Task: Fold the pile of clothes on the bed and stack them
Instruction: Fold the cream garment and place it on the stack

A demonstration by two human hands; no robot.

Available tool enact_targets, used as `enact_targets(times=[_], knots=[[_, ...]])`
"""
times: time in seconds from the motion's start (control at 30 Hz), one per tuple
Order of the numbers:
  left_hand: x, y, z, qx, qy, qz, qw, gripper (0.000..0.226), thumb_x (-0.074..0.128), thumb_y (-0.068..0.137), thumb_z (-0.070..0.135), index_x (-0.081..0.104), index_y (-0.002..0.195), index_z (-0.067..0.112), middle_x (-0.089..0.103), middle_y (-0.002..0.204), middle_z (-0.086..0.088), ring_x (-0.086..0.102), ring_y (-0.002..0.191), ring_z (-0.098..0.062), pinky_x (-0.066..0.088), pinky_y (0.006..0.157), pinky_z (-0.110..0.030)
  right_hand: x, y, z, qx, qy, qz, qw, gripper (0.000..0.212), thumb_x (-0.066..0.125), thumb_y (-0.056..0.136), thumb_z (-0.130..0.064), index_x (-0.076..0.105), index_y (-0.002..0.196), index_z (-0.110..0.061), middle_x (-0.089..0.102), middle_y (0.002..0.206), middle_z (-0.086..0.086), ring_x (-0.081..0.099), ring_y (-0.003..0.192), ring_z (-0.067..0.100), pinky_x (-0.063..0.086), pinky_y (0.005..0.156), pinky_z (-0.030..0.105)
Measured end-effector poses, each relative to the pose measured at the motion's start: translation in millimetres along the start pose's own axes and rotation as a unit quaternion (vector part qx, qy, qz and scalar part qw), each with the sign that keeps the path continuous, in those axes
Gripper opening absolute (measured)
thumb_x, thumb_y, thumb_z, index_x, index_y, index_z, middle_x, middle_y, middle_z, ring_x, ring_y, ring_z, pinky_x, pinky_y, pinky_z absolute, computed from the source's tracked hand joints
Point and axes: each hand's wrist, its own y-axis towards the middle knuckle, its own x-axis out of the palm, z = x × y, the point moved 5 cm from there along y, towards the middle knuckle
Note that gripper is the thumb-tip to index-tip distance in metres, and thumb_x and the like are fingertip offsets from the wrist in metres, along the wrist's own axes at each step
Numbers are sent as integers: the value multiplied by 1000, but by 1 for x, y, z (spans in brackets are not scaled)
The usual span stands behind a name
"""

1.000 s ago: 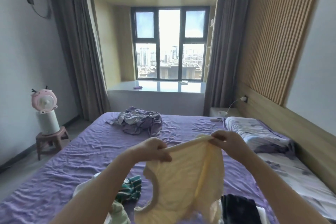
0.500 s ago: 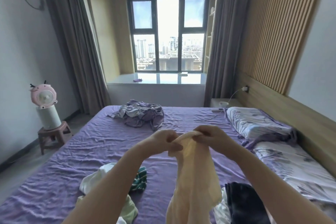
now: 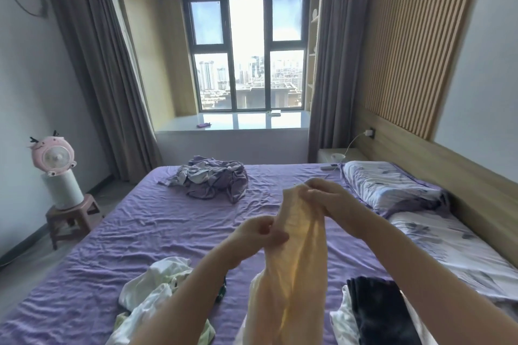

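- Bed (image 3: 157, 221) with a wrinkled purple sheet carries all the clothing; no box or basket shows.
- Cream garment (image 3: 294, 235) held up above the bed's middle, gathered into a long narrow hanging strip; thin fabric, light glowing through its lower folds.
- Right hand (image 3: 322, 193) grips the garment's top end, fingers curled round the bunched cloth, farther from the camera.
- Left hand (image 3: 260, 232) pinches the garment's left edge lower down, thumb and fingers closed on the fabric, nearer the camera.
- Garment's bottom end runs out of the near edge of view; its type cannot be told.
- White and pale green clothes (image 3: 157, 288) lie loose on the near left of the bed, partly hidden by the left forearm; a dark green scrap peeks out beside that arm.
- Dark navy garment (image 3: 381, 314) lies on white cloth at near right, cut off by the frame edge and the right forearm.
- Crumpled grey-purple heap (image 3: 213, 179) sits at the far middle of the bed, well apart from the hands.
- Floral pillow (image 3: 389, 185) lies at far right by the headboard.
- Pink fan (image 3: 53, 155) stands on a white cylinder on a small stool (image 3: 73, 217), left of the bed.
- Window (image 3: 246, 50) at the far wall, grey curtains either side.
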Motion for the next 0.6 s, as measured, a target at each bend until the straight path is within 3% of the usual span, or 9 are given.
enact_targets(times=[0.03, 0.1, 0.17, 0.27, 0.4, 0.5, 0.6], knots=[[-2, 1, 0, 5, 7, 19, 1000, 21, 75, 72, 31, 66, 83, 15, 61, 76, 1, 55, 71, -12, 45, 71, -31, 0, -1, 1, 15, -23, -15, 1000, 3, 62, 86, -16, 63, 84, -14, 56, 73, -4, 51, 66, 7, 41, 58, 18], [-5, 4, 7, 25, 32, 42, 998, 23, 71, 67, 44, 65, 73, 23, 52, 69, 6, 47, 68, -10, 39, 66, -29, 5, -3, 8, 38, -73, -50, 995, 15, 71, 77, -25, 67, 85, -13, 63, 76, -4, 57, 69, 5, 47, 61, 19], [-8, 9, 16, 40, 62, 57, 996, 25, 68, 66, 49, 58, 62, 27, 43, 63, 10, 39, 63, -9, 31, 60, -26, 7, -3, 9, 49, -53, -1, 997, 10, 74, 78, -21, 70, 79, -12, 65, 72, -3, 58, 66, 6, 48, 60, 18], [-18, 14, 17, 48, 91, 71, 992, 32, 67, 71, 45, 48, 53, 26, 34, 56, 14, 31, 56, -6, 24, 54, -26, -7, 0, 5, 40, -28, 89, 995, 21, 68, 83, -25, 68, 74, -6, 58, 64, -2, 52, 59, 9, 43, 53, 20], [-38, 13, 4, 45, 127, 46, 990, 35, 70, 81, 31, 43, 60, 21, 31, 57, 11, 28, 56, -7, 22, 54, -25, -28, -3, 7, 42, 3, 132, 990, 23, 67, 84, -30, 65, 73, -9, 48, 60, -3, 44, 55, 8, 38, 49, 18], [-51, 10, -8, 17, 202, 29, 979, 41, 70, 79, 34, 38, 54, 25, 30, 53, 14, 27, 52, -5, 21, 53, -24, -44, -8, 19, 67, 61, 173, 981, 22, 68, 84, -28, 62, 70, -12, 51, 57, -3, 47, 52, 8, 40, 48, 18], [-63, 6, -17, -18, 237, 24, 971, 37, 71, 82, 23, 42, 59, 23, 34, 57, 12, 31, 52, -4, 25, 53, -23, -63, -14, 31, 87, 94, 221, 967, 16, 69, 83, -26, 68, 72, -15, 60, 60, -2, 54, 53, 8, 45, 50, 20]])
